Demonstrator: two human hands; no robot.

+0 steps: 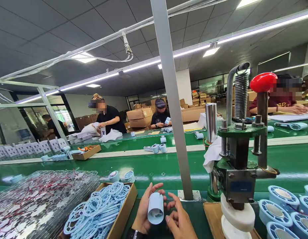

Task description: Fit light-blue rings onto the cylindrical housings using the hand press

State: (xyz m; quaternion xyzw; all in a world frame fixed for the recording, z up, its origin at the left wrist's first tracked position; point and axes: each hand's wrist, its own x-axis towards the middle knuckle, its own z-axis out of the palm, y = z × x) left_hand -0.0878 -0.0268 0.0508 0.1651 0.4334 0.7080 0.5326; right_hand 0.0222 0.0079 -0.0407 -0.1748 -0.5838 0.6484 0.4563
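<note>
A light blue plastic cylinder [156, 201] with an open end facing me rests in my left hand [143, 212], whose fingers curl around its left and far side. Inside the opening some white or grey parts show, too small to make out. My right hand [180, 217] is just to the right of the cylinder, fingers apart and holding nothing; whether a fingertip touches the cylinder I cannot tell. Left of my hands, a cardboard box [125, 212] holds many light blue ring-shaped grilles [101, 205].
A green hand press [240, 179] with a red knob [263, 82] stands to the right, near several blue round fan housings [283, 196]. Trays of wired parts [44, 196] lie left. A grey post [172, 99] rises ahead by the green conveyor [149, 166]. Several people work beyond.
</note>
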